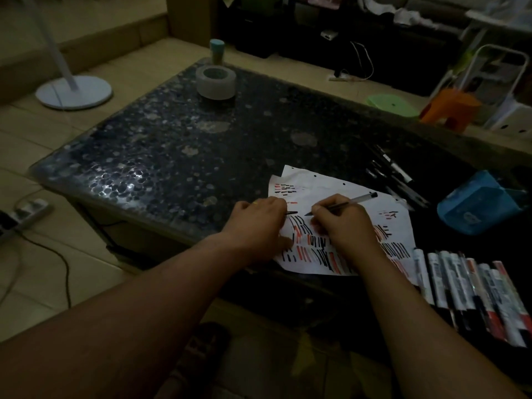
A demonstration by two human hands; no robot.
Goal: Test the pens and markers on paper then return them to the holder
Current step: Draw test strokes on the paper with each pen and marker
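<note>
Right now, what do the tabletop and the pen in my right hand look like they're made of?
The tabletop looks like polished stone or pebble-patterned resin, glossy: round speckles and bright glints near its corner. The pen in the right hand seems clear plastic: pale see-through barrel, dark end plug.

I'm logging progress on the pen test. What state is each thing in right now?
pen: uncapped, gripped in right hand, tip over paper
cap: off, held in left hand
paper: flat, marked with red and black strokes
markers: lying side by side
holder: lying on its side
tape roll: lying flat
</note>
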